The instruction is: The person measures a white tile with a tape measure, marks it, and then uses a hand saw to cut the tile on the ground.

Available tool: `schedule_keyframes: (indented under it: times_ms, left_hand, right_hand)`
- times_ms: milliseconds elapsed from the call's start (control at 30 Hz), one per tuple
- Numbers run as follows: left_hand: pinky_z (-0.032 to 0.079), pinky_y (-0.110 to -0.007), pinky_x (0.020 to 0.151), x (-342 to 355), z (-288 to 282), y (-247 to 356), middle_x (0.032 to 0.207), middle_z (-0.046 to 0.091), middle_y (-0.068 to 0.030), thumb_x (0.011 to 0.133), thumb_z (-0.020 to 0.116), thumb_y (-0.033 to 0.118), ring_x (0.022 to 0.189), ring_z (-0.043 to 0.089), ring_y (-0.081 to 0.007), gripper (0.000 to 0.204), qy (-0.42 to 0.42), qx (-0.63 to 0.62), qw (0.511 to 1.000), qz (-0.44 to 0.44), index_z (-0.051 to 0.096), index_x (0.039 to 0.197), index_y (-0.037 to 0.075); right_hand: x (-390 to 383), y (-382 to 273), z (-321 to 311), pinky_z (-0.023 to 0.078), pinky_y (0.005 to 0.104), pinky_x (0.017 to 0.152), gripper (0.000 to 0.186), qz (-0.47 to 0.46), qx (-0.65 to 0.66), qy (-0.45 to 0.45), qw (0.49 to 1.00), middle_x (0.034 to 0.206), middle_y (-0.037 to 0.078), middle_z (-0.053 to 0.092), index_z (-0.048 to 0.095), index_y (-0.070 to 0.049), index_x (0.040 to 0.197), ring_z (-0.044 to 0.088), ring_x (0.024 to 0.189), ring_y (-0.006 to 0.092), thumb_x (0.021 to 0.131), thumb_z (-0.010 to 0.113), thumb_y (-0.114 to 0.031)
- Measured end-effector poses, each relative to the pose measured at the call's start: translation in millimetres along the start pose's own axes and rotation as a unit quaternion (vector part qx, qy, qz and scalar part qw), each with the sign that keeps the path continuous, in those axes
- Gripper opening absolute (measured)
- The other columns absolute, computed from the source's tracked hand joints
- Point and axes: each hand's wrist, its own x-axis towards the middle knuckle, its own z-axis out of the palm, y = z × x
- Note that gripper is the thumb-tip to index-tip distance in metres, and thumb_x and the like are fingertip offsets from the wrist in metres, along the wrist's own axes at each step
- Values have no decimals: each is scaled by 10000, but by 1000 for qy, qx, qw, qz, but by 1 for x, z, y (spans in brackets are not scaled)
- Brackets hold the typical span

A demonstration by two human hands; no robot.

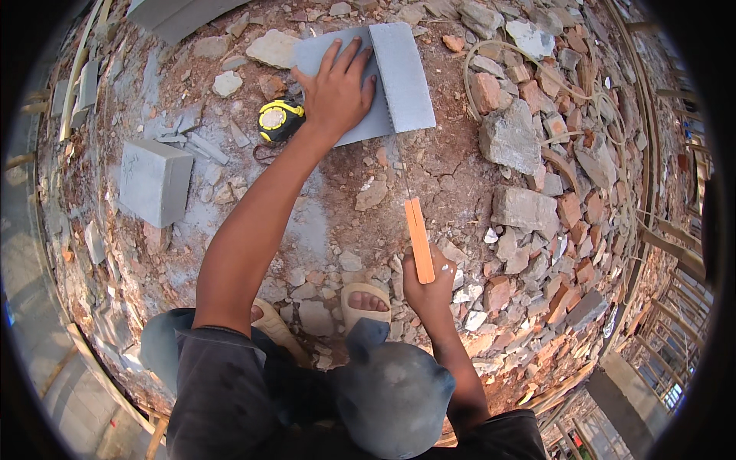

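Observation:
My left hand (336, 93) lies flat with its fingers spread on a light grey concrete block (316, 52). To its right, a paler grey slab-like section (404, 78) meets the block along a rough line; whether the two are fully separate I cannot tell. My right hand (431, 290) is closed round the orange handle of a handsaw (418, 239). The saw's thin blade, seen nearly edge-on, points away from me toward the lower end of that line. Beside my left wrist sits a yellow and black tape measure (280, 119) on the ground.
Another grey block (155, 181) stands at the left, near thin offcuts (205, 147). A larger block (180, 15) is at the far left. Broken brick and concrete rubble (529, 211) covers the right side, with a loose pale hose or cable (594, 98) over it. My sandalled feet (366, 303) are below.

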Motion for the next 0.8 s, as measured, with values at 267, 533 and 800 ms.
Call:
schedule_keyframes:
  times_ms: [267,533,800]
  left_hand:
    - [265,-772,949,4,1,10,1586,362,-89,921,573,311,1469,329,-224,592,17,33,999,-24,451,1441,57]
    - [216,-800,973,3,4,8,1580,370,-91,926,539,341,1471,314,-223,603,-10,36,999,-15,463,1445,43]
    - [239,-802,949,1,7,3,1589,362,-87,928,551,335,1473,320,-221,602,8,41,999,-24,454,1452,56]
  right_hand:
    - [-13,-6,-8,505,393,564,118,43,-14,6,999,653,156,644,644,6,842,665,585,301,862,632,-110]
    - [34,1,0,513,375,554,117,-40,17,26,999,633,159,625,638,15,832,671,562,275,844,653,-100]
    - [-2,2,6,496,371,554,106,12,18,16,1000,625,152,608,614,17,812,647,561,277,857,644,-75]
